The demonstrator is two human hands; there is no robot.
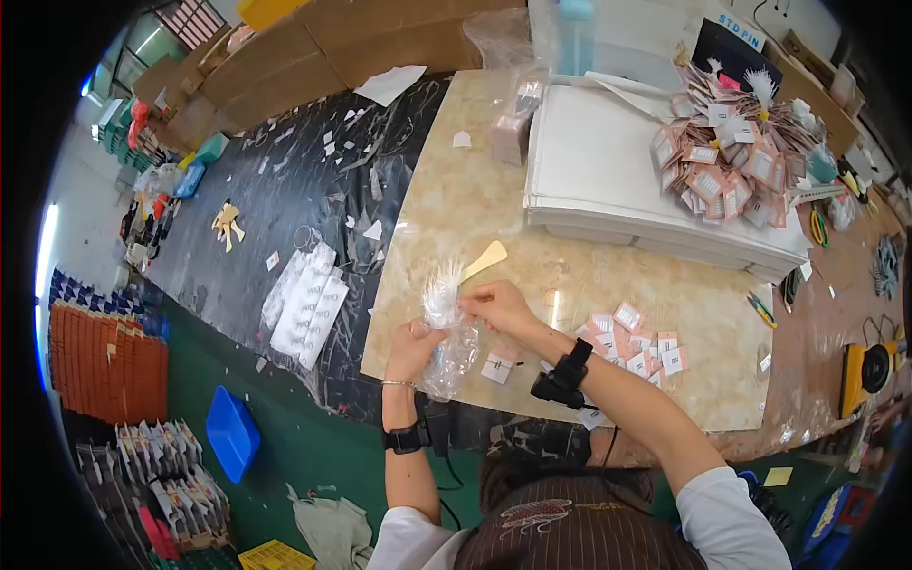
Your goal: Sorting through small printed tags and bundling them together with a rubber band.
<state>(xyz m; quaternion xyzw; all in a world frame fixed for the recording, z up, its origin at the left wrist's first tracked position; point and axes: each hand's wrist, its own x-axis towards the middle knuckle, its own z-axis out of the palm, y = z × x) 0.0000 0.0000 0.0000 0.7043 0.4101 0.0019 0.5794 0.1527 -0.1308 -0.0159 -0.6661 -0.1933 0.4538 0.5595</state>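
Note:
My left hand [415, 350] is closed around a bundle of thin white plastic strands [441, 293], whose loose ends fan out upward. Below that grip hangs a crinkled clear plastic bag [454, 368]. At the bundle's right side my right hand [498, 306] has its fingertips pinched together; it seems to take hold of some strands, too fine to make out singly. A flat cream-coloured paddle-shaped piece [488, 258] lies just beyond the bundle. Beside the bag is a small card tag [497, 367], and farther right lies a loose pile of pink and white tags [629, 340].
A white box [579, 171] at the back right bears a large heap of strung tags [727, 171]. Printed white plastic packs [312, 309] lie on the black-covered table part at left. Scissors [760, 310] and a yellow-black tool [864, 373] lie at right.

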